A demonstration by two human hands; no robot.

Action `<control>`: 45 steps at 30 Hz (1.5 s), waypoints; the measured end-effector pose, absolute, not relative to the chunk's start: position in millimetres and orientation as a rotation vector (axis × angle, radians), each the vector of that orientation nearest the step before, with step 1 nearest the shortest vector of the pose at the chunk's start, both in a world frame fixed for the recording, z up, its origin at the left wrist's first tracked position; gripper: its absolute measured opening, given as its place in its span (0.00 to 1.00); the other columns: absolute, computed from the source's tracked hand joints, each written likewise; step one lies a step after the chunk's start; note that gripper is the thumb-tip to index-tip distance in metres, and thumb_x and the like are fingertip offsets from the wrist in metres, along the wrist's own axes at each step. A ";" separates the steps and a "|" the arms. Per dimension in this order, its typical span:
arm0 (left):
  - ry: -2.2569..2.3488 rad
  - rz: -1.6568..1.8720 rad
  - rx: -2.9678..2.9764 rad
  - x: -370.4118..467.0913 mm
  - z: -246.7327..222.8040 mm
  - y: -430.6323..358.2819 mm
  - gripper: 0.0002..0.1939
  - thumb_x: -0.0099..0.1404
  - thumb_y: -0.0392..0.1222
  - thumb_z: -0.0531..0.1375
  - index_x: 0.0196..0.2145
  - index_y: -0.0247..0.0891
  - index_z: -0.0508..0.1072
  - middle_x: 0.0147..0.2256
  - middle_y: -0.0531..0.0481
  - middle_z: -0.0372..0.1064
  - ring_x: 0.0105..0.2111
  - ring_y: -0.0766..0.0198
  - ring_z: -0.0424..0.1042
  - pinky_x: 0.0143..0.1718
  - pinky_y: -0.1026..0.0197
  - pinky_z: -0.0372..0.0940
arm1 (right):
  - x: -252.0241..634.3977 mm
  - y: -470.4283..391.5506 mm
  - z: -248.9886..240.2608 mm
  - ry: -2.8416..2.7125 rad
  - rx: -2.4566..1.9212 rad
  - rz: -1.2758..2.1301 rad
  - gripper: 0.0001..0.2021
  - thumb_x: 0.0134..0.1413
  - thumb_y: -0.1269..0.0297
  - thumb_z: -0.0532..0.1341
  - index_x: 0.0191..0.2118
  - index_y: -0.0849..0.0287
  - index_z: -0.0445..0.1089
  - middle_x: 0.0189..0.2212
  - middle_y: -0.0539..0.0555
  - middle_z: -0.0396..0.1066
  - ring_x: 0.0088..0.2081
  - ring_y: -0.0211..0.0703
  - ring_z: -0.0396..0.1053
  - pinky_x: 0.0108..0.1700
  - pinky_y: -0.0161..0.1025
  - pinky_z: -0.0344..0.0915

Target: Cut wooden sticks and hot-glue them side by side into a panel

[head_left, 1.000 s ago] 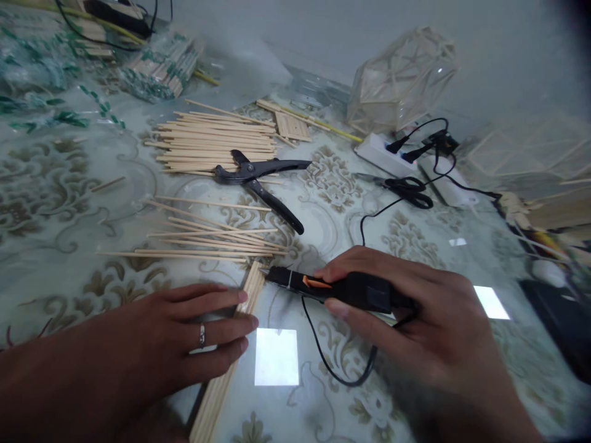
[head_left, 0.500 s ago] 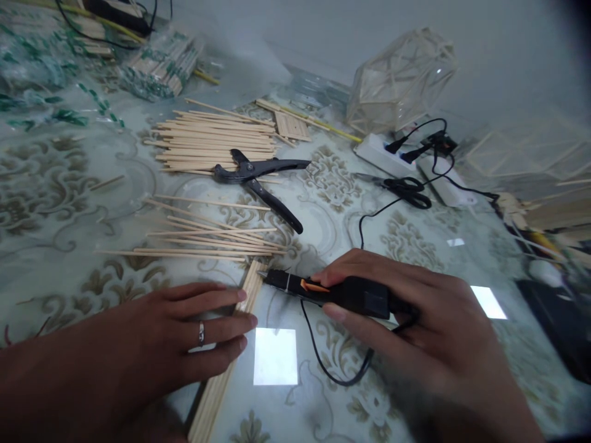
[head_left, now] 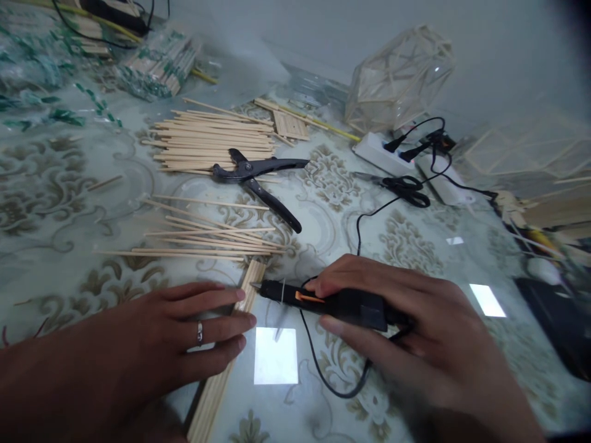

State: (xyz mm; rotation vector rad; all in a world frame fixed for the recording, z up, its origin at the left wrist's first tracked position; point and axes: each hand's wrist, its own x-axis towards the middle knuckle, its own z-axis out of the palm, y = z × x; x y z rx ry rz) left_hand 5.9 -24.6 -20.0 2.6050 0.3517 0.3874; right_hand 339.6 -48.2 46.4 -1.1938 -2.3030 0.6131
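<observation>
My left hand [head_left: 184, 335], a ring on one finger, lies with its fingers stretched out and their tips on a narrow row of wooden sticks [head_left: 215, 394]. The row slants from the bottom edge up to the middle of the view. My right hand [head_left: 406, 326] is wrapped round a black glue gun [head_left: 339, 301] with an orange trigger and a cord. Its metal nozzle points left and is at the row's right side, just beyond my left fingertips. I cannot tell whether the nozzle touches the wood.
Beyond the hands lie loose sticks [head_left: 207, 240], black-handled cutters [head_left: 258, 172] and a larger stick pile [head_left: 217, 138]. Scissors [head_left: 401, 186] and a power strip [head_left: 383, 154] are at right. Wrapped stick bundles [head_left: 157, 64] and a stick-frame model [head_left: 399, 80] stand at the back.
My right hand has brought the glue gun slightly towards me, so its nozzle is lower along the stick row. My left hand has stayed in place.
</observation>
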 end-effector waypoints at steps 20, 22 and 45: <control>0.216 0.287 2.741 3.8 -27.4 -22.8 0.43 0.72 0.69 0.55 0.74 0.41 0.58 0.76 0.54 0.53 0.78 0.53 0.45 0.81 0.54 0.35 | 340.4 -47.6 52.2 -2.379 -1.119 0.581 0.12 0.63 0.75 0.67 0.49 0.56 0.72 0.41 0.56 0.83 0.42 0.49 0.83 0.35 0.38 0.78; 0.220 0.270 2.738 2.3 -28.3 -23.7 0.44 0.72 0.68 0.56 0.76 0.42 0.55 0.76 0.54 0.53 0.78 0.52 0.45 0.81 0.52 0.38 | 340.1 -47.5 51.4 -2.373 -1.121 0.592 0.12 0.63 0.75 0.66 0.49 0.55 0.72 0.41 0.56 0.83 0.42 0.49 0.83 0.36 0.39 0.78; 0.412 0.292 2.610 10.7 -10.8 -35.4 0.35 0.72 0.56 0.58 0.72 0.46 0.61 0.68 0.57 0.70 0.76 0.53 0.54 0.77 0.52 0.53 | 341.4 -52.6 47.5 -2.354 -1.131 0.632 0.11 0.64 0.72 0.67 0.50 0.55 0.72 0.43 0.54 0.83 0.44 0.46 0.81 0.37 0.37 0.75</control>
